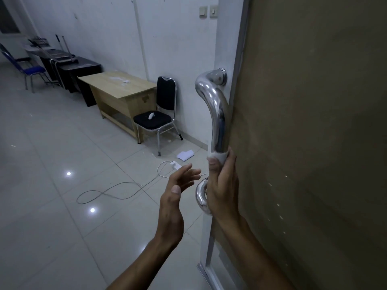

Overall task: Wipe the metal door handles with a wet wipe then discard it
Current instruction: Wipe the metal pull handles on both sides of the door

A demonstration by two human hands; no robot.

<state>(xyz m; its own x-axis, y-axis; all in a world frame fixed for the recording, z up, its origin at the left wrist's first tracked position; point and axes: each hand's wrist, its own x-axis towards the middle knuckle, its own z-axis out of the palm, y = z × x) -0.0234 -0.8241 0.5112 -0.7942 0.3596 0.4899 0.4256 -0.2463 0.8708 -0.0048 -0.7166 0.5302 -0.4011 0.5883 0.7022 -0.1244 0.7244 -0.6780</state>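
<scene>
A curved chrome door handle (217, 114) is fixed to the edge of a brown door (314, 122) on the right. My right hand (223, 185) is wrapped around the handle's lower part, pressing a white wet wipe (219, 156) against the metal; only the wipe's upper edge shows above my fingers. The handle's bottom bend (201, 197) curls out just left of that hand. My left hand (178, 189) hovers to the left of the handle, fingers spread, holding nothing and touching nothing.
A black chair (157, 114) and a wooden desk (119, 91) stand against the white wall. A white charger with a long cable (117, 189) and a sheet of paper (185, 154) lie on the tiled floor near the door. Darker tables and a blue chair (31, 70) stand farther back.
</scene>
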